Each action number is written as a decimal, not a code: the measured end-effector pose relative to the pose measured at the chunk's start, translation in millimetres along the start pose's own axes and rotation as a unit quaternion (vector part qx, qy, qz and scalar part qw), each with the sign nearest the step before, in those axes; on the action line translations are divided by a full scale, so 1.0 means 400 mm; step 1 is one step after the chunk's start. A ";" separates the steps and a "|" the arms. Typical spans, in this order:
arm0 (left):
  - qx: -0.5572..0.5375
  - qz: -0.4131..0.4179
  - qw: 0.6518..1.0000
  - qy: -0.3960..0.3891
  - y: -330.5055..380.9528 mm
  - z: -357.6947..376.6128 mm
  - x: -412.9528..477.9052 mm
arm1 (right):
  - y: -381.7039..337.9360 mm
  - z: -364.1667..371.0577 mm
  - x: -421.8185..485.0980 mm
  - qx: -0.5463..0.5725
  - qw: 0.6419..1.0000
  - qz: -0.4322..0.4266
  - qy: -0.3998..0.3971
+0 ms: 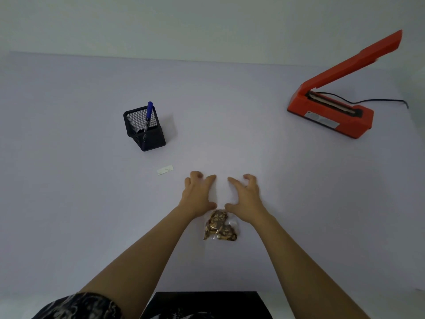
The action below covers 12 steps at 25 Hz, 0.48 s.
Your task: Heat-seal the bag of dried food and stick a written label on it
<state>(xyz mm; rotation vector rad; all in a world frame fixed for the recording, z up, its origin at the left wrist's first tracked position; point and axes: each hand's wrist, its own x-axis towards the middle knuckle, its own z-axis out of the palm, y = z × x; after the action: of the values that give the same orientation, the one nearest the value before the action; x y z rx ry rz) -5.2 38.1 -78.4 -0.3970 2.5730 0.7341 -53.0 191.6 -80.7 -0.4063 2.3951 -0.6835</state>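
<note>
Bag (219,226) lies near-far, food nearest; left hand (199,194), right hand (246,196) bent-fingered on clear far half, grip unclear.

Looks like a small packing station here, more office desk than kitchen. There's a plain pale tabletop (69,203) running back to a bare wall (207,24). At the far right corner sits an orange-red heat sealer (331,113), arm raised, with its black cable (379,101) trailing toward the right edge. Left of centre stands a black mesh pen holder (147,134) with a blue marker (149,113) in it. Just in front lies a small white label (165,169), and toward the near edge a clear bag of dried food (219,226).
</note>
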 end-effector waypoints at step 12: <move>-0.193 -0.110 0.975 0.021 0.041 0.020 -0.010 | -0.038 0.033 0.002 0.137 0.987 0.071 0.044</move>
<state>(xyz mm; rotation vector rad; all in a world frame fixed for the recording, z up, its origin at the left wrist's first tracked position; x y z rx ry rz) -5.3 56.6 -75.5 -0.8117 2.3637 1.1525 -43.4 173.9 -81.3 -0.0916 2.3399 -0.9657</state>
